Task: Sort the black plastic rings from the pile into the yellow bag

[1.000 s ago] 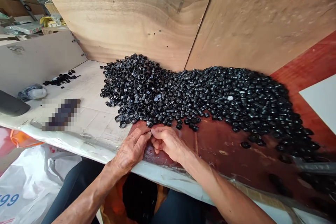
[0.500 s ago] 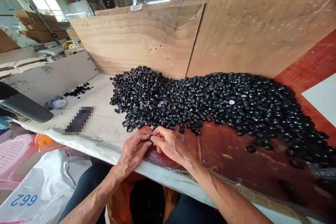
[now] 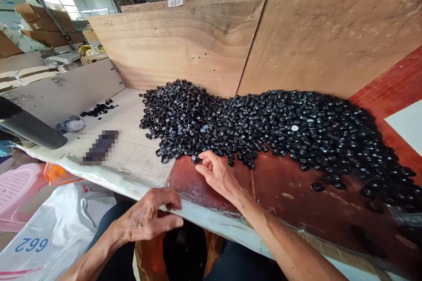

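Small black plastic caps (image 3: 280, 114) are heaped on the table, with black rings (image 3: 178, 101) heaped at the left part of the pile. At the pile's front edge, my right hand (image 3: 219, 175) reaches out with thumb and index finger apart, its fingertips beside a small black part (image 3: 195, 158). No part shows in its grasp. My left hand (image 3: 151, 215) is at the table's front edge, thumb and fingers apart and nothing visible between them. Below it, between my knees, is a dark black shape (image 3: 184, 250) with orange material around it.
A wooden board (image 3: 181, 44) walls off the back of the table. On the left are a dark cylinder (image 3: 36, 127), a blurred-out dark object (image 3: 100, 147) and a few black scraps (image 3: 99, 109). A white sack (image 3: 62, 224) and pink stool (image 3: 23, 189) stand lower left.
My hands were together over a small dark piece and have separated. The left moved down and left to the table edge, opening; the right moved slightly right and up toward the pile.
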A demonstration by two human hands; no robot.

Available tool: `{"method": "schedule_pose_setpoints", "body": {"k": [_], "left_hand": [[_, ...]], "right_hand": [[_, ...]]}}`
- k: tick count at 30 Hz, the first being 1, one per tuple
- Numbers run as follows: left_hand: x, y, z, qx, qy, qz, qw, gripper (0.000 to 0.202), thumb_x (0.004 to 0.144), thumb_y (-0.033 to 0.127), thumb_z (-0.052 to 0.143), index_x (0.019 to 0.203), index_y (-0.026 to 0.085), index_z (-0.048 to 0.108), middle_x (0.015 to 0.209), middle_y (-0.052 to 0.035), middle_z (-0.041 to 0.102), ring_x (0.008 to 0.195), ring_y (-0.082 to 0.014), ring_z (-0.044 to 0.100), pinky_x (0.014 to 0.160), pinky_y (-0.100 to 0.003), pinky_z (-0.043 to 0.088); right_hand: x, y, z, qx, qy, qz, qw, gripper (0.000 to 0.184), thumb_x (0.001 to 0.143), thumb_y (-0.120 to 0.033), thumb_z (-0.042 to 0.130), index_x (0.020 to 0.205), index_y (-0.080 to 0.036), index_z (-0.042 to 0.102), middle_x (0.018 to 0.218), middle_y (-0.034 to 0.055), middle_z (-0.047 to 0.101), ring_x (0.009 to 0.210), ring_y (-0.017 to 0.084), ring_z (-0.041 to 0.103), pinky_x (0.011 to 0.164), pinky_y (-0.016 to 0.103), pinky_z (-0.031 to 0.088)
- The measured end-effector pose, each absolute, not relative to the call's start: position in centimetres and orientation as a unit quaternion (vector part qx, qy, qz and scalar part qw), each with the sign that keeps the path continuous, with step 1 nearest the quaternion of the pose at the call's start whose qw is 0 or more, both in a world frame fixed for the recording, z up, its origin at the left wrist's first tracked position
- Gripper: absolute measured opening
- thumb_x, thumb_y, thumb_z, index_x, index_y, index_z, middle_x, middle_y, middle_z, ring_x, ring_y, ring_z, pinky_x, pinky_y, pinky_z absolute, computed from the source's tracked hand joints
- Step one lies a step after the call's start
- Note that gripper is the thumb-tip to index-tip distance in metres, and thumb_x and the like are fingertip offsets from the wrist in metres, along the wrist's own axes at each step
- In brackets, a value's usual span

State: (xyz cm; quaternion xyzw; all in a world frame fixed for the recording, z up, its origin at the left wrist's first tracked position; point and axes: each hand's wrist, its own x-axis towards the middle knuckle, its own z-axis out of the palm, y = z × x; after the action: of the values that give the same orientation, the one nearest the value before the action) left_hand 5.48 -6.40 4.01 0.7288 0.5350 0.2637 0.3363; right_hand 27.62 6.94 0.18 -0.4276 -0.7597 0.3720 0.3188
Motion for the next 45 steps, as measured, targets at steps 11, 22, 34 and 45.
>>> {"method": "schedule_pose_setpoints", "body": {"k": [11, 22, 34, 45], "left_hand": [[5.8, 2.1, -1.3, 0.645, 0.715, 0.258, 0.076, 0.038, 0.090, 0.024, 0.069, 0.127, 0.016, 0.066, 0.074, 0.0001, 0.068, 0.074, -0.0223, 0.071, 0.078, -0.035, 0.057], [3.9, 0.5, -2.0, 0.629, 0.717, 0.301, -0.027, 0.071, 0.081, 0.026, 0.070, 0.148, 0.015, 0.048, 0.153, -0.0234, 0.043, 0.146, -0.0450, 0.047, 0.117, -0.065, 0.046], [10.5, -0.4, -1.5, 0.694, 0.617, 0.368, 0.031, 0.066, 0.081, 0.007, 0.060, 0.145, 0.018, 0.045, 0.149, -0.0191, 0.043, 0.141, -0.0366, 0.050, 0.113, -0.057, 0.052], [11.0, 0.2, -1.4, 0.748, 0.593, 0.296, 0.027, 0.018, 0.099, 0.020, 0.062, 0.116, 0.021, 0.069, 0.100, -0.0073, 0.068, 0.097, -0.0253, 0.070, 0.087, -0.038, 0.062]], "right_hand": [[27.2, 7.5, -2.1, -0.324, -0.855, 0.248, 0.320, 0.037, 0.093, -0.005, 0.062, 0.125, -0.023, 0.063, 0.118, 0.0090, 0.060, 0.099, 0.023, 0.067, 0.092, 0.039, 0.060], [29.5, 7.3, 0.6, -0.507, -0.767, 0.177, 0.352, 0.043, 0.081, -0.007, 0.060, 0.122, -0.020, 0.058, 0.117, 0.0099, 0.057, 0.079, 0.020, 0.063, 0.077, 0.034, 0.057], [29.7, 8.9, -1.6, -0.466, -0.777, 0.204, 0.372, 0.037, 0.073, -0.004, 0.052, 0.105, -0.020, 0.061, 0.105, 0.0061, 0.060, 0.072, 0.016, 0.057, 0.071, 0.031, 0.052], [29.9, 8.4, -0.4, -0.385, -0.845, 0.262, 0.262, 0.032, 0.080, -0.001, 0.057, 0.103, -0.022, 0.064, 0.105, 0.0042, 0.061, 0.077, 0.016, 0.059, 0.075, 0.029, 0.049]]}}
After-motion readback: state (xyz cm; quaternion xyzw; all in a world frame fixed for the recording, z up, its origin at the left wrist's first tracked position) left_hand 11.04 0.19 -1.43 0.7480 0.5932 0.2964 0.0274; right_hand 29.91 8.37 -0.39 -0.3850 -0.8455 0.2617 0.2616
